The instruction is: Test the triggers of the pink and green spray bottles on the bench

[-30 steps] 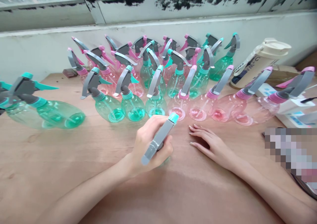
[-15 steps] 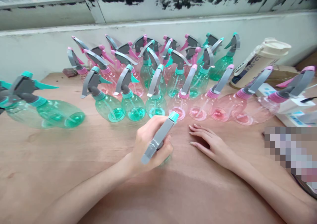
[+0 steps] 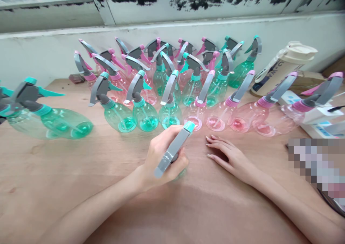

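My left hand (image 3: 161, 157) is wrapped round the neck of a green spray bottle (image 3: 175, 148) with a grey head and a teal nozzle tip. Most of that bottle's body is hidden beneath the hand. To its right, my right hand (image 3: 229, 157) rests on the wooden table (image 3: 129, 215), fingers stretched out and slightly bent, holding nothing. Just beyond the hands stands a front row of spray bottles, among them a green one (image 3: 169, 116) and a pink one (image 3: 194, 116).
Several more green and pink spray bottles crowd behind the front row. Two green bottles (image 3: 67, 123) stand at the left. A cream flask (image 3: 285, 66) is at the back right, near white boxes (image 3: 312, 109). A wall (image 3: 35, 57) with a window closes off the back.
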The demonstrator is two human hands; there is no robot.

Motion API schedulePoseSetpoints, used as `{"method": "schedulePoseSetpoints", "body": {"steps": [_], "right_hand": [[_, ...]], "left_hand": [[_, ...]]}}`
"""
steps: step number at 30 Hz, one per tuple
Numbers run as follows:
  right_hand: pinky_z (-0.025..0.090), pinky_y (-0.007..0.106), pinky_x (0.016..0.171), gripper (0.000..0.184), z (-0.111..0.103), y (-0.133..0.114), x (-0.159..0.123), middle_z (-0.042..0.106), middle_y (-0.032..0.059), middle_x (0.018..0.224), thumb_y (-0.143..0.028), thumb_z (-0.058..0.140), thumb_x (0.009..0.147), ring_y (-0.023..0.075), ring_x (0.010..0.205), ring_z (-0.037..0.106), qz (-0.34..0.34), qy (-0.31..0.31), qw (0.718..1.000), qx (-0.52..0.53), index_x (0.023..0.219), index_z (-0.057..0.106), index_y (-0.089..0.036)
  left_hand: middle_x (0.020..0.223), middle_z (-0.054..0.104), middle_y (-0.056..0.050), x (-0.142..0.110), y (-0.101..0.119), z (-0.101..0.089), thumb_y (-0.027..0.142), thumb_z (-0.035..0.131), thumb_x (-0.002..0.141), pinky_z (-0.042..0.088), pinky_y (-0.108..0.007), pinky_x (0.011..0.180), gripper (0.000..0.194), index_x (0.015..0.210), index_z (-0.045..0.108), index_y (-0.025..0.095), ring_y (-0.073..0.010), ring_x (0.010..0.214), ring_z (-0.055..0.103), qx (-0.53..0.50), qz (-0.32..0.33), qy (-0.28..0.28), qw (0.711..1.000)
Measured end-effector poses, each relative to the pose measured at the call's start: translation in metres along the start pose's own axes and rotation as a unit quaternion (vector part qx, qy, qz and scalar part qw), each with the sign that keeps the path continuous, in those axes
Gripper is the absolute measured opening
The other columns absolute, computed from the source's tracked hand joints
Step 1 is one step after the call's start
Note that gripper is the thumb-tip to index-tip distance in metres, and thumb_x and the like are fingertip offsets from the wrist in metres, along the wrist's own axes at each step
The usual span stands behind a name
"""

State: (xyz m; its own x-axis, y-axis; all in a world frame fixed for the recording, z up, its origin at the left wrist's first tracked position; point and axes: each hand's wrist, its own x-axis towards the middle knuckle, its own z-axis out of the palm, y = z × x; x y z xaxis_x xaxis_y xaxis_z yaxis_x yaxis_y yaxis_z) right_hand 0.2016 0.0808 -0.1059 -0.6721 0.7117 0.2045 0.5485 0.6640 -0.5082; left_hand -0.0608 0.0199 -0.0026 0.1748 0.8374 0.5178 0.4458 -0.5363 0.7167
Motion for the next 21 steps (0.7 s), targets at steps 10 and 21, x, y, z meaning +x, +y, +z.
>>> {"method": "schedulePoseSetpoints", "body": {"steps": [10,21], "right_hand": [[0.042,0.053,0.113,0.031,0.001,0.000,0.000,0.057,0.0088,0.144,-0.038,0.051,0.099,0.0276,0.140,0.044,-0.004,0.003,1.000,-0.002,0.125,0.057,-0.023],[0.041,0.054,0.113,0.031,0.001,0.000,0.001,0.058,0.0090,0.143,-0.038,0.052,0.098,0.0287,0.140,0.043,-0.009,0.011,1.000,0.010,0.125,0.058,-0.023]], "left_hand": [[0.066,0.053,0.001,0.009,0.007,-0.005,0.015,0.047,0.074,0.046,-0.029,0.058,0.018,0.088,0.056,0.021,-0.0143,0.057,0.051,0.017,0.020,-0.024,0.999],[0.101,0.067,-0.006,-0.001,0.000,0.005,0.020,0.062,0.080,0.054,-0.033,0.081,0.033,0.112,0.056,0.019,-0.0194,0.089,0.067,0.066,0.010,0.032,0.997]]}}
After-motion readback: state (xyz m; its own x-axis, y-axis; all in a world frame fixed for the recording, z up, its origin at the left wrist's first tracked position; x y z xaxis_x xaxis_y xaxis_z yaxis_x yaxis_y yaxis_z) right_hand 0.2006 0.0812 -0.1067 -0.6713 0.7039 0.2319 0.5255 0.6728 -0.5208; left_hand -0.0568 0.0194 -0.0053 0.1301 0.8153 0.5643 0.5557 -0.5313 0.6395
